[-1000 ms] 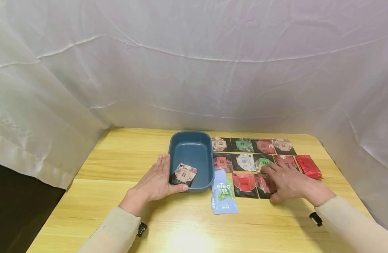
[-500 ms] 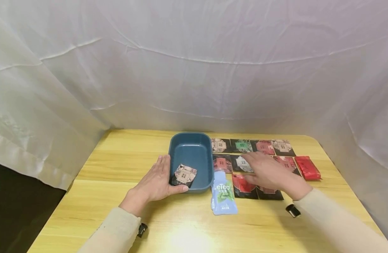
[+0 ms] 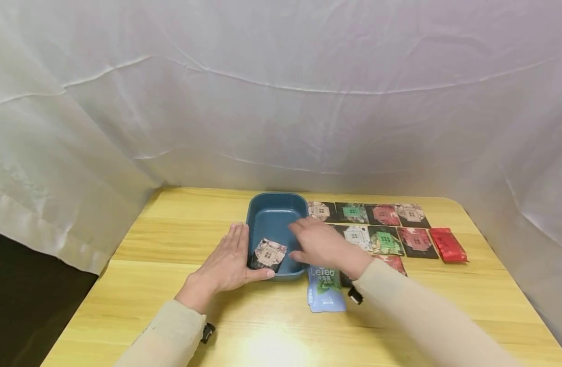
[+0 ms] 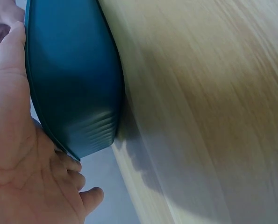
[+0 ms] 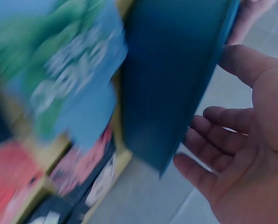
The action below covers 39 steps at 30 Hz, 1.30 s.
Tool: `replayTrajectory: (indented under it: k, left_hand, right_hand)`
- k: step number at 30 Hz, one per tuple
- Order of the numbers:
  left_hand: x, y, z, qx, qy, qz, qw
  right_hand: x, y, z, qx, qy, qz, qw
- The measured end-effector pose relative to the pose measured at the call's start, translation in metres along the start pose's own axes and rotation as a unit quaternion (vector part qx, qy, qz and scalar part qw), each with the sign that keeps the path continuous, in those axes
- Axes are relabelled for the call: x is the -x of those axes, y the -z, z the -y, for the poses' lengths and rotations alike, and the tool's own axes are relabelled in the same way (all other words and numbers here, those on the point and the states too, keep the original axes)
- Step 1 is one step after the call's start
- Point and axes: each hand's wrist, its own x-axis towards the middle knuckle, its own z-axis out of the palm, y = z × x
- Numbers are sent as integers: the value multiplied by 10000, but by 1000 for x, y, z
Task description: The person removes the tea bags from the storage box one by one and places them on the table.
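A dark blue rectangular container [image 3: 272, 224] stands on the table, with one black and beige printed tea sachet [image 3: 269, 253] inside near its front left corner. Along its left side lies my left hand [image 3: 225, 266], fingers extended at the rim and thumb over the front corner. The left wrist view shows that hand [image 4: 31, 154] against the container's edge [image 4: 73, 79]. My right hand [image 3: 324, 245] reaches over the container's right rim. In the right wrist view this hand [image 5: 251, 126] has loosely bent fingers with nothing between them. Below it lie light blue LeTea packets [image 3: 327, 299], partly covered.
Rows of flat dark sachets [image 3: 385, 239] with green, red and beige labels lie right of the container; the right arm covers some. A puffy red packet [image 3: 448, 245] sits at their right end. White cloth [image 3: 281, 127] hangs behind the wooden table [image 3: 170, 239].
My right hand has swept left from over the right-hand sachets to the container's right rim, uncovering the green-labelled sachet. My left hand stays in place.
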Motion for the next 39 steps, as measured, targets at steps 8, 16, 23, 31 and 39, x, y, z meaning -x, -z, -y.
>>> replayTrajectory:
  k: [8,16,23,31,39]
  left_hand:
    - [-1,-1,-1,-62,-88,29,9999]
    - [0,0,-3,42,-93,44,9999]
    - [0,0,-2,68,-45,70,9999]
    - [1,0,-1,131,14,96,9999]
    - [2,0,0,179,34,95,9998]
  right_hand:
    - [-33,-19,33,472,-72,576,9972]
    - [-47,-34,41,470,-300,858,9948]
    - [-55,-33,30,556,-522,651,9950]
    - [-62,-24,19,508,-573,493,9958]
    - [-67,-25,24,283,-574,935,9936]
